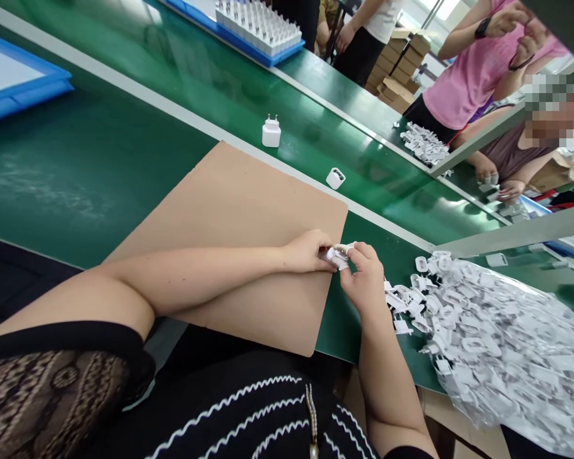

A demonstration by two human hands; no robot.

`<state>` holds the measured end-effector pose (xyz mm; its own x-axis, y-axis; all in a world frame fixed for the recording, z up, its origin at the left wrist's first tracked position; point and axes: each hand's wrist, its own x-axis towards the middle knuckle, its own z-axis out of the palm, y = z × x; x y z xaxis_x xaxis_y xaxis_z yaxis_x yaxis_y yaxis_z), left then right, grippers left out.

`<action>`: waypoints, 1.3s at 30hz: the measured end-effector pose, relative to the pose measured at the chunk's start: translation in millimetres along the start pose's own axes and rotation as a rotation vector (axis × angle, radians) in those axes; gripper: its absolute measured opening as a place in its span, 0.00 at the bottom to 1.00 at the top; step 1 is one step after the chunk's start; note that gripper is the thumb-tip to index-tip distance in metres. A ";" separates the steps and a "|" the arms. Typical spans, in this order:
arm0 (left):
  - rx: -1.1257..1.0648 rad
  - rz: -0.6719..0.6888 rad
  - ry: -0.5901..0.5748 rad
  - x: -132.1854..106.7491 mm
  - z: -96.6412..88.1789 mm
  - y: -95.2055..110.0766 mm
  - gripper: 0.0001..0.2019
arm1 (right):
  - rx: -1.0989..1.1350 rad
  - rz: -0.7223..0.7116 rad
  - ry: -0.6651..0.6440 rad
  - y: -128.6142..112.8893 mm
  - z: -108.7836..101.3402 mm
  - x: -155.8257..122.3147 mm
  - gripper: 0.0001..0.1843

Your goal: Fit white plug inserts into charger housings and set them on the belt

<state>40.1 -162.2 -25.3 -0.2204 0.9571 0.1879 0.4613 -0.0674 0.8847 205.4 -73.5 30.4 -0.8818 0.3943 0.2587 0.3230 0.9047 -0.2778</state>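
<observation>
Over the right edge of a brown cardboard sheet (249, 210), my two hands meet. My left hand (310, 250) is closed, its fingertips round a small white plastic charger part (337, 257). From the other side my right hand (367, 274) pinches at the same spot, thumb and fingers closed on the white plastic. The fingers partly cover it, and I cannot tell whether it is one piece or two. Beyond the sheet a white plug charger (271, 132) stands with its two pins up. A hollow white charger shell (335, 178) lies to its right.
At the right, a clear plastic bag (511, 344) spills many white charger parts onto the green table (43, 185). Blue trays (23, 89) stand at far left, and a white rack of chargers (263, 32) at the back. Co-workers sit and stand across the line behind a metal post (488, 131).
</observation>
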 end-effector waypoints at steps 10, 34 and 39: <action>-0.090 -0.012 0.003 0.6 1.4 -3.3 0.16 | -0.008 0.007 -0.078 -4.5 -8.9 13.1 0.14; 0.319 -0.222 0.180 107.6 -24.2 -12.6 0.18 | -0.269 0.310 0.029 28.7 -32.0 -65.9 0.25; 0.479 -0.291 0.258 173.8 -42.3 -23.0 0.18 | -0.410 0.501 -0.073 41.9 -27.7 -80.0 0.17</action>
<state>-45.2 -6.1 5.1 -0.5686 0.8141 0.1180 0.6724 0.3774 0.6368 299.0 -62.6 23.7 -0.6071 0.7852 0.1218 0.7930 0.6084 0.0308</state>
